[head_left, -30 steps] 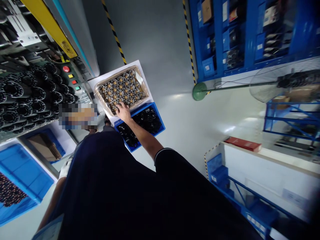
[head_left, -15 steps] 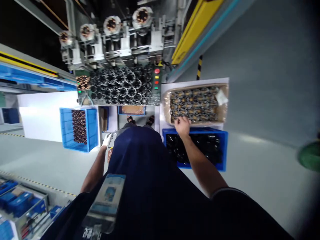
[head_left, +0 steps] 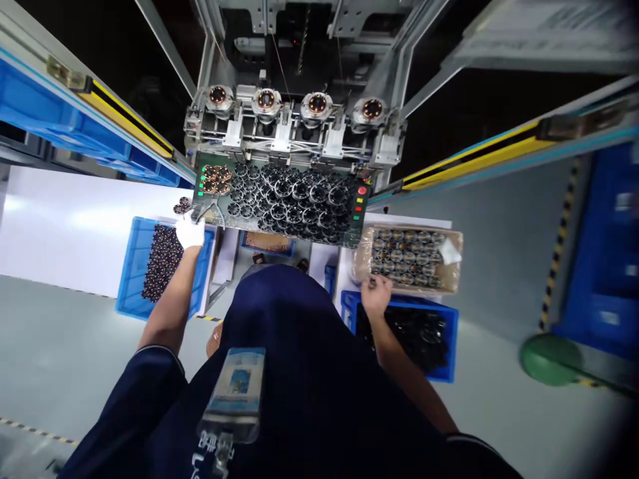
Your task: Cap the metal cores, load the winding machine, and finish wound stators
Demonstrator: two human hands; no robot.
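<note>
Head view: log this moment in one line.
left hand: gloved, beside pliers | right hand: bare, at near edge of carton, grip unclear | carton: rows of ring parts | right blue bin: dark parts inside

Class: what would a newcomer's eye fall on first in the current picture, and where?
Probably the black rings crowded on the machine's green-edged table at the centre, with four copper-coloured windings in a row beyond. Next, the white-gloved left hand stands out by the left-side blue bin, while the ungloved right hand is at the near edge of the carton.
</note>
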